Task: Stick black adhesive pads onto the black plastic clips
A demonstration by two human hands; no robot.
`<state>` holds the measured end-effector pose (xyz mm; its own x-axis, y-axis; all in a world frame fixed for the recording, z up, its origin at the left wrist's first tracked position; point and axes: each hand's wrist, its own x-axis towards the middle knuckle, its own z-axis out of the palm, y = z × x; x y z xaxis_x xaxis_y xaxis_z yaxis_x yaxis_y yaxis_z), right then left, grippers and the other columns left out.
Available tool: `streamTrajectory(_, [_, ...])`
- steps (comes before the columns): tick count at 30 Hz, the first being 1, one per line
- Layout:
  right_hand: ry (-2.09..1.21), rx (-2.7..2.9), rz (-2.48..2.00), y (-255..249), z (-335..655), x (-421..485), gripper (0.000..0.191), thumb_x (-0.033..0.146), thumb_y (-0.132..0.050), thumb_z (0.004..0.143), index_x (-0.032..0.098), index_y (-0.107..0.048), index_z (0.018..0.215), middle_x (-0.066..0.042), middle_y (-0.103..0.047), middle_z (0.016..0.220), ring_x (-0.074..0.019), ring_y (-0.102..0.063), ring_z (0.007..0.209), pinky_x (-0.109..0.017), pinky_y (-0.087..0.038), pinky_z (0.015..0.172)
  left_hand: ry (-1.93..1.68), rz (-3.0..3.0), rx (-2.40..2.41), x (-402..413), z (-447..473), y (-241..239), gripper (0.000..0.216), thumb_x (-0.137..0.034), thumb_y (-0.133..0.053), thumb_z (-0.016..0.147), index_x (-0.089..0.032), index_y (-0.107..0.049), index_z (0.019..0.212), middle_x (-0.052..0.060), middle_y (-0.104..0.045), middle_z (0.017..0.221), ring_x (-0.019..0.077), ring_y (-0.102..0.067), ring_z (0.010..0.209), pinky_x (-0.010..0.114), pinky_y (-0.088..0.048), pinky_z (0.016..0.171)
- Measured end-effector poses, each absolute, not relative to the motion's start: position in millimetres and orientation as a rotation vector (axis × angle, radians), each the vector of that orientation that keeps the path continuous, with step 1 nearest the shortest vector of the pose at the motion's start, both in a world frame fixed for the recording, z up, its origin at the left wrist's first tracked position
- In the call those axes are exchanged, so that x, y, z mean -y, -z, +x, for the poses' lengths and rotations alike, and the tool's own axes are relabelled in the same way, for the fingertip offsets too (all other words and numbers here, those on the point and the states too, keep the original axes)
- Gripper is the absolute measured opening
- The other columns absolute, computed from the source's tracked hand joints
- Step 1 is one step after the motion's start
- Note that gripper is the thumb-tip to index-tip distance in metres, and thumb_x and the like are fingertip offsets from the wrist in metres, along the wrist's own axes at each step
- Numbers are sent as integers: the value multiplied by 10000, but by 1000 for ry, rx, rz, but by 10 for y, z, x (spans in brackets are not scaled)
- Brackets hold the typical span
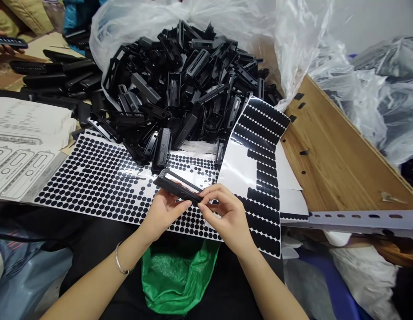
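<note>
A black textured plastic housing (178,188) with a long slot through it is held between both hands above the sticker sheets. My left hand (162,211) grips its lower left side, thumb along the near edge. At its right end, the fingers and thumb of my right hand (222,211) are pinched on the housing; any small piece between them is hidden. Beneath lies a white sheet of round black stickers (102,182), with several dots gone near the middle. To the right rests a sheet of black scalloped-edge stickers (264,178), partly peeled.
A large heap of black plastic housings (193,75) spills from a clear plastic bag (293,44). Printed cards (26,151) lie at left. A green bag (179,280) hangs below the edge. A cardboard panel (339,155) stands right. Another person's hand (8,48) holds a housing at far left.
</note>
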<state>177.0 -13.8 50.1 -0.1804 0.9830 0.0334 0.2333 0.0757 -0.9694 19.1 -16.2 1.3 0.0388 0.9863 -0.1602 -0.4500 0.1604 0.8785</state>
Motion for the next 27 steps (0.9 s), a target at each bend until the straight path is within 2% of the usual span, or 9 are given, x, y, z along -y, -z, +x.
streamTrajectory(18, [-1155, 1528, -1264, -498, 1754, 152, 80, 184, -693, 784, 220, -670, 717, -55, -596, 912, -173, -596, 832, -261, -595, 629, -1282, 733, -937, 182, 176, -11, 212, -206, -790, 707, -198, -675, 885, 7, -737, 851, 179, -702, 883, 262, -552, 827])
streamTrajectory(23, [-1117, 1531, -1276, -491, 1755, 150, 95, 156, -702, 760, 210, -665, 691, -68, -598, 983, -192, -607, 919, -263, -612, 654, -1282, 670, -946, 198, 184, 14, 237, -194, -805, 691, -187, -674, 889, 4, -728, 850, 153, -685, 851, 239, -547, 804])
streamTrajectory(27, [-1120, 1515, -1260, -494, 1742, 140, 130, 145, -703, 753, 195, -631, 657, -69, -607, 996, -180, -613, 896, -257, -617, 636, -1305, 652, -965, 217, 194, 47, 199, -189, -806, 684, -178, -669, 828, -11, -703, 770, 136, -670, 777, 227, -550, 757])
